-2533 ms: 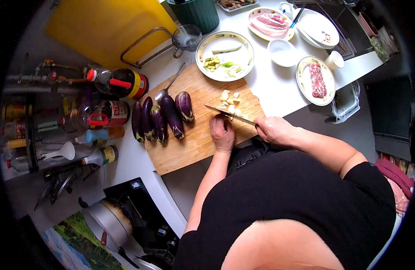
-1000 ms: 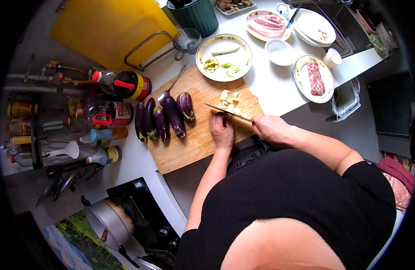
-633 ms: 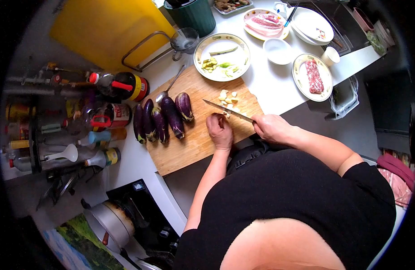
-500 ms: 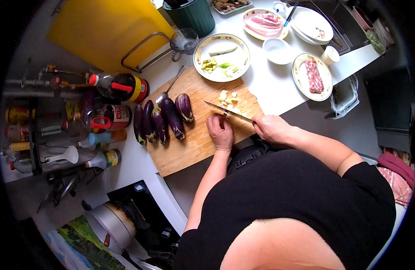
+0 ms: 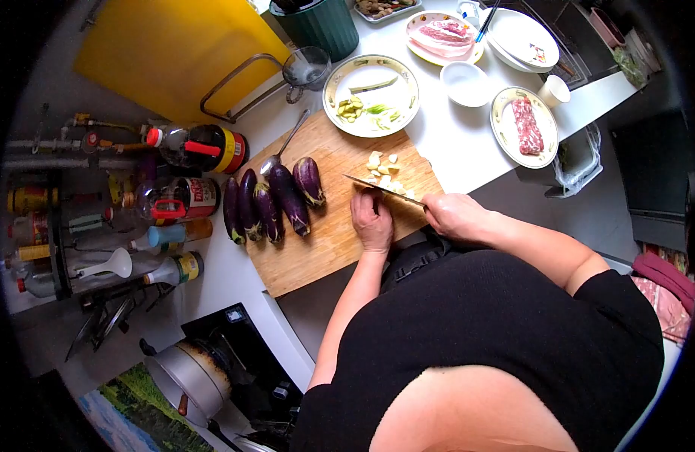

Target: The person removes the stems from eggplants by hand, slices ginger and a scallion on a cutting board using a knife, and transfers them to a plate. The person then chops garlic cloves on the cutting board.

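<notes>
My right hand (image 5: 454,218) is wrapped round the handle of a knife (image 5: 385,190), whose blade points left over the wooden cutting board (image 5: 310,260). My left hand (image 5: 371,220) lies at the blade's near side with its fingers bent together; whatever they pinch is hidden. Just beyond the blade are several pale garlic pieces (image 5: 385,167). Several purple eggplants (image 5: 287,197) lie side by side on the board's left part, and a metal spoon (image 5: 286,142) rests above them. A patterned plate (image 5: 400,75) with chopped pieces stands behind the board.
Plates of meat (image 5: 528,126) (image 5: 444,36), a white bowl (image 5: 465,84) and a paper cup (image 5: 554,91) stand at the right back. A glass cup (image 5: 307,68) is behind the board. Bottles (image 5: 204,148) line the left; a pot (image 5: 188,379) sits lower left.
The knife blade has shifted slightly down towards my left fingers, which have drawn closer together beside it. The view has moved a little; the eggplants and plates stay in place.
</notes>
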Motion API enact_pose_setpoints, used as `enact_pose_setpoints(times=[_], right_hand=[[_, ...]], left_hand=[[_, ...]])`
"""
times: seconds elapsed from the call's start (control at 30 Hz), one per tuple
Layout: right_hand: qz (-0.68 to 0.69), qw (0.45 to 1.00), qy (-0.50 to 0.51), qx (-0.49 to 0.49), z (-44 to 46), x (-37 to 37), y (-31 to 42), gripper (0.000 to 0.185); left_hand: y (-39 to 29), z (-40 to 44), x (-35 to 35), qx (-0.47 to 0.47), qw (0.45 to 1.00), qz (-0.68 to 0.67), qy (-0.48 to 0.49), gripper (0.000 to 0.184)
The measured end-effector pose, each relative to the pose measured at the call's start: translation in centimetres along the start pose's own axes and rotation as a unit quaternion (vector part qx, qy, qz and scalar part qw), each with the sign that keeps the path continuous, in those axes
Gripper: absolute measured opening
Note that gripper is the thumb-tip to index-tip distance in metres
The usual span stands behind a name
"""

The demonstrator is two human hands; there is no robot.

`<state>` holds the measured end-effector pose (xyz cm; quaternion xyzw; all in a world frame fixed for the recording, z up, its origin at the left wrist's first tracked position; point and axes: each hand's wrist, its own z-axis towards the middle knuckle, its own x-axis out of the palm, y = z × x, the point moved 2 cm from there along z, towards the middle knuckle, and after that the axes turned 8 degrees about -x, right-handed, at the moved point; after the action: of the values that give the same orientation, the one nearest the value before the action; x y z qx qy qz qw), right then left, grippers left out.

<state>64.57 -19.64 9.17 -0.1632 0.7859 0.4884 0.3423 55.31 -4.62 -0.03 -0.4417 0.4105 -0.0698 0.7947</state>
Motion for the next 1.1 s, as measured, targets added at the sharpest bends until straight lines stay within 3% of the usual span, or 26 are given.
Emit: enact_pose_setpoints(times=[0.23,0.33,0.43,0.5,0.57,0.6,0.73,0.8,0.83,0.9,1.1], right_hand=[[0.013,0.999,-0.033,-0.004,0.9,1.6,-1.3,0.018],[0.022,0.998,-0.058,-0.016,0.6,1.4,-1.0,0.017],[0.020,0.999,-0.043,-0.007,0.3,0.5,-0.5,0.017],[0.021,0.999,-0.045,-0.008,0.1,0.4,-0.7,0.017],[0.024,0.999,-0.043,-0.012,0.1,0.5,-0.7,0.017],[0.033,0.998,-0.053,-0.017,-0.1,0.4,-0.7,0.017],[0.045,0.997,-0.066,-0.023,0.0,0.6,-1.0,0.017],[0.043,0.996,-0.070,-0.027,0.0,0.8,-1.3,0.017],[0.040,0.996,-0.073,-0.031,0.0,0.8,-1.3,0.017],[0.040,0.996,-0.077,-0.034,-0.1,0.3,-0.9,0.017],[0.044,0.995,-0.088,-0.030,-0.4,0.1,-1.2,0.017]], left_hand=[[0.3,-0.1,-0.1,-0.029,0.999,-0.024,-0.010,0.013],[1.2,-0.1,-0.7,-0.123,0.985,-0.093,-0.084,0.015],[2.2,-0.1,-0.8,-0.230,0.926,-0.298,-0.046,0.014],[2.3,0.2,-1.6,-0.205,0.929,-0.304,-0.045,0.013],[2.5,-0.1,-2.2,-0.342,0.858,-0.385,-0.002,0.014],[2.2,-0.2,-2.7,-0.367,0.836,-0.409,-0.003,0.015],[2.5,-0.5,-3.4,-0.364,0.836,-0.410,-0.015,0.014],[2.6,-0.6,-3.7,-0.394,0.764,-0.510,0.025,0.012],[2.6,-0.5,-4.0,-0.393,0.765,-0.509,0.024,0.012],[1.6,-0.1,-4.9,-0.409,0.689,-0.595,0.066,0.010],[0.0,2.0,-8.8,-0.377,0.646,-0.655,0.108,0.011]])
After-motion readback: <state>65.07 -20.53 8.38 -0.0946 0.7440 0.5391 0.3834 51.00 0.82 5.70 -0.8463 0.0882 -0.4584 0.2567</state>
